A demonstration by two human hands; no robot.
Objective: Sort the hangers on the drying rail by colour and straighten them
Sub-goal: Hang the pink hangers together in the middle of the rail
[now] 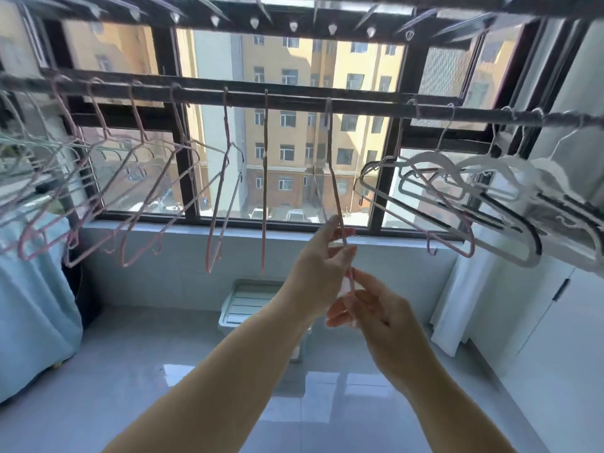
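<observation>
The pink hanger hooks on the drying rail just right of centre, turned edge-on. The left hand pinches its wire partway down, and the right hand, at 5 o'clock of the left, pinches the bottom tip. Other pink hangers crowd the rail toward 9 o'clock, white and grey hangers toward 3 o'clock. Behind stands a dark-framed window. Below it, a pale storage box sits on the glossy tiled floor. Both bare forearms reach up from 6 o'clock.
</observation>
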